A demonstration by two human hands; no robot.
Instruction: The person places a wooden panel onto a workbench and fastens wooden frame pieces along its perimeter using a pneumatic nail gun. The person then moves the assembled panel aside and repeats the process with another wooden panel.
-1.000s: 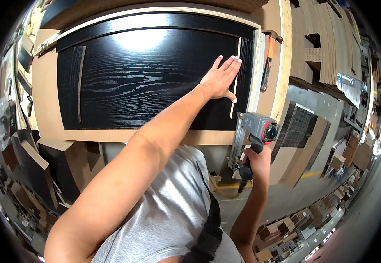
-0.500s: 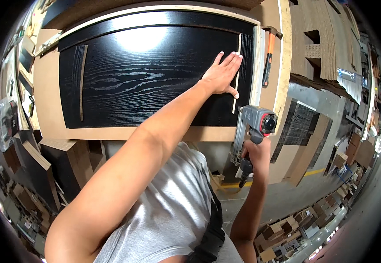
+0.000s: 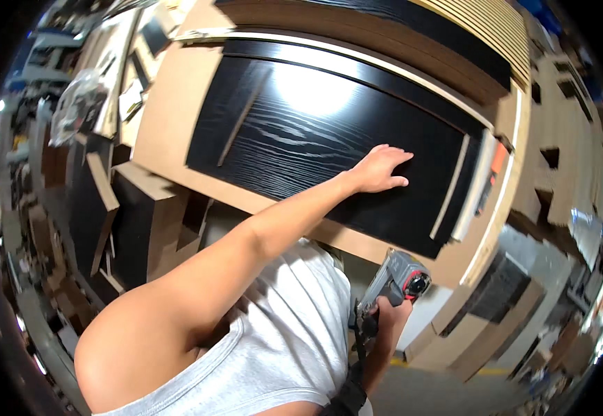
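Note:
A black wood-grained panel lies at a slant on a brown board, with a raised strip along its far side. Thin strips cross it near both ends: the left strip and the pale-edged right strip. My left hand, fingers stretched out, is over the panel's right half, short of the right strip; whether it touches the surface I cannot tell. Below the panel's near right corner, off the board, my right hand is wrapped round the handle of a grey nail gun.
An orange-handled hammer lies right of the panel. A thick black-topped piece stands along the far side. Dark panels lean at the left. Stacked brown boards and a leaning board are at the right.
My left hand has left the right strip and moved left over the panel. The nail gun has come back toward me, away from the panel's corner. The whole view has turned.

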